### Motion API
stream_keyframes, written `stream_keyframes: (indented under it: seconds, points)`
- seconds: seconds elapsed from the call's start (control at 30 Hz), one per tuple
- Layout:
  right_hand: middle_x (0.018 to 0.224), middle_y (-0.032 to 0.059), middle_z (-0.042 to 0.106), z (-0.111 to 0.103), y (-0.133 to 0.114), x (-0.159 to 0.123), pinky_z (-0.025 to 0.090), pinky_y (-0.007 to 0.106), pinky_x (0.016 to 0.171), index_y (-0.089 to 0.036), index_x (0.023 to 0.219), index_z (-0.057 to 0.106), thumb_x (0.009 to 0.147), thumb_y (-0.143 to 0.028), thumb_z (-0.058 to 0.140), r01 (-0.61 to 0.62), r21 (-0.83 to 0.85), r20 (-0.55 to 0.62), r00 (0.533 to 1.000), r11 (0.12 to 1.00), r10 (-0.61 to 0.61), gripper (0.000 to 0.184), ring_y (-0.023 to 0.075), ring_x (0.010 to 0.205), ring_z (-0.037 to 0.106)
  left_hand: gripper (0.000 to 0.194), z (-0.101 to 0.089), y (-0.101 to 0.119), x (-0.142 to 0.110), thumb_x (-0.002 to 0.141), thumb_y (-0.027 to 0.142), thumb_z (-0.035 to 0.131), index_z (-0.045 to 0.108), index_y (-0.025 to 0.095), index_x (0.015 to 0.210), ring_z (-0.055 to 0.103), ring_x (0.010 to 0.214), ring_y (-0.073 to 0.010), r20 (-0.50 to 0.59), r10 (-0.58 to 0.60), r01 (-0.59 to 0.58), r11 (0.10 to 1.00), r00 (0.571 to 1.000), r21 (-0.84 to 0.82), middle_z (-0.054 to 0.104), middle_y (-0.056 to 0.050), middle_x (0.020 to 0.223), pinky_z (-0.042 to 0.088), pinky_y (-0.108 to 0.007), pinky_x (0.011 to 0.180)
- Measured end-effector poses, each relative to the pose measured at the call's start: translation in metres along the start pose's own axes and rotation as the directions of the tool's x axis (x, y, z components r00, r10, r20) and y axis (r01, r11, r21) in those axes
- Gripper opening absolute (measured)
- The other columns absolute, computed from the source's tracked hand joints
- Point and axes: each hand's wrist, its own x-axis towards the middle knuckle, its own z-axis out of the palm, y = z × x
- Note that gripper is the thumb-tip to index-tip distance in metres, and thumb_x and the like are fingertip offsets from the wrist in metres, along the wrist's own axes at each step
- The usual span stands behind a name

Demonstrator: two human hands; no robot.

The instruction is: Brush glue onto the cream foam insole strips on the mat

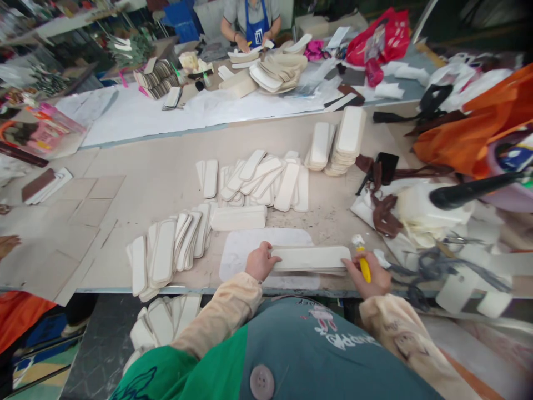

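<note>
A small stack of long cream insole-like pieces [310,259] lies across a pale work mat [241,249] at the near table edge. My left hand [260,261] grips the stack's left end, fingers curled over it. My right hand [368,274] touches the stack's right end and is closed round a yellow-handled brush [363,263] with a white tip pointing up.
More cream pieces lie fanned at left [166,253], spread in the middle [260,180] and piled at back right [339,139]. Brown straps [381,214], a black phone [386,166], scissors and orange bags [470,128] crowd the right. A person in a blue apron [250,22] works across the far table.
</note>
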Motion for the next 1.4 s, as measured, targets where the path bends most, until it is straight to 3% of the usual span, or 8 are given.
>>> stream_keyframes:
  seconds: [0.67, 0.8, 0.9, 1.03, 1.13, 1.2, 1.27, 1.4]
  points:
    - [0.073, 0.0003, 0.067, 0.012, 0.02, 0.002, 0.04, 0.026, 0.054, -0.023, 0.091, 0.057, 0.085, -0.053, 0.048, 0.067, -0.266, 0.053, 0.997, 0.962, -0.054, 0.032, 0.0178, 0.061, 0.062, 0.033, -0.003, 0.0, 0.004, 0.082, 0.038, 0.061, 0.051, 0.022, 0.109, 0.065, 0.074, -0.0173, 0.049, 0.052, -0.058, 0.99, 0.997, 0.131, 0.065, 0.003, 0.074, 0.038, -0.025, 0.064]
    - [0.085, 0.0067, 0.069, 0.009, 0.018, 0.002, 0.049, 0.033, 0.068, -0.021, 0.095, 0.059, 0.087, -0.045, 0.05, 0.201, -0.311, 0.052, 0.979, 0.929, -0.195, 0.027, 0.0232, 0.08, 0.065, 0.032, -0.005, 0.0, 0.004, 0.083, 0.039, 0.06, 0.051, 0.022, 0.109, 0.065, 0.073, -0.0178, 0.06, 0.077, -0.085, 0.985, 0.995, 0.15, 0.065, 0.003, 0.072, 0.038, -0.026, 0.063]
    - [0.106, 0.0078, 0.067, 0.019, 0.01, -0.004, 0.049, 0.041, 0.09, -0.024, 0.094, 0.059, 0.09, -0.034, 0.048, 0.41, -0.18, 0.122, 0.911, 0.894, -0.393, 0.016, 0.0244, 0.106, 0.061, 0.032, -0.006, 0.0, 0.003, 0.084, 0.039, 0.058, 0.051, 0.022, 0.111, 0.065, 0.074, -0.0177, 0.066, 0.078, -0.088, 0.981, 0.995, 0.17, 0.065, 0.002, 0.072, 0.038, -0.026, 0.063]
    - [0.129, 0.0086, 0.058, 0.054, -0.007, -0.017, 0.041, 0.047, 0.104, -0.023, 0.095, 0.058, 0.089, -0.024, 0.051, 0.679, 0.068, 0.293, 0.687, 0.731, -0.665, 0.01, 0.0242, 0.126, 0.049, 0.031, -0.005, 0.0, 0.002, 0.086, 0.038, 0.055, 0.052, 0.023, 0.113, 0.064, 0.076, -0.0166, 0.069, 0.11, -0.122, 0.971, 0.992, 0.203, 0.066, 0.001, 0.076, 0.038, -0.025, 0.065]
    - [0.129, 0.0139, 0.058, 0.076, -0.014, -0.023, 0.039, 0.049, 0.106, -0.018, 0.099, 0.058, 0.087, -0.026, 0.057, 0.783, 0.101, 0.375, 0.541, 0.613, -0.753, 0.014, 0.0263, 0.129, 0.046, 0.032, -0.003, -0.001, 0.001, 0.087, 0.038, 0.054, 0.054, 0.023, 0.115, 0.063, 0.076, -0.0165, 0.061, 0.143, -0.154, 0.964, 0.988, 0.218, 0.066, 0.0, 0.079, 0.039, -0.025, 0.066]
    - [0.131, 0.0167, 0.056, 0.079, -0.011, -0.022, 0.038, 0.05, 0.106, -0.016, 0.101, 0.058, 0.085, -0.028, 0.06, 0.816, 0.066, 0.408, 0.503, 0.574, -0.762, 0.02, 0.0276, 0.131, 0.043, 0.033, -0.002, -0.001, 0.001, 0.088, 0.038, 0.053, 0.054, 0.023, 0.116, 0.062, 0.077, -0.0167, 0.059, 0.15, -0.159, 0.962, 0.987, 0.222, 0.066, 0.0, 0.08, 0.039, -0.025, 0.066]
    - [0.133, 0.0173, 0.054, 0.072, 0.0, -0.02, 0.038, 0.051, 0.106, -0.016, 0.102, 0.057, 0.086, -0.029, 0.059, 0.807, -0.005, 0.405, 0.542, 0.591, -0.737, 0.021, 0.0279, 0.131, 0.042, 0.032, -0.002, -0.001, 0.001, 0.088, 0.038, 0.053, 0.055, 0.023, 0.117, 0.062, 0.078, -0.0168, 0.063, 0.151, -0.161, 0.961, 0.987, 0.224, 0.066, -0.001, 0.081, 0.04, -0.025, 0.067]
    - [0.132, 0.0154, 0.055, 0.044, 0.036, -0.012, 0.037, 0.054, 0.105, -0.019, 0.104, 0.056, 0.088, -0.031, 0.056, 0.695, -0.138, 0.304, 0.708, 0.706, -0.637, 0.02, 0.0289, 0.128, 0.046, 0.032, -0.003, 0.0, -0.001, 0.088, 0.037, 0.052, 0.055, 0.023, 0.116, 0.062, 0.078, -0.0166, 0.061, 0.162, -0.171, 0.961, 0.985, 0.216, 0.065, -0.001, 0.082, 0.04, -0.025, 0.069]
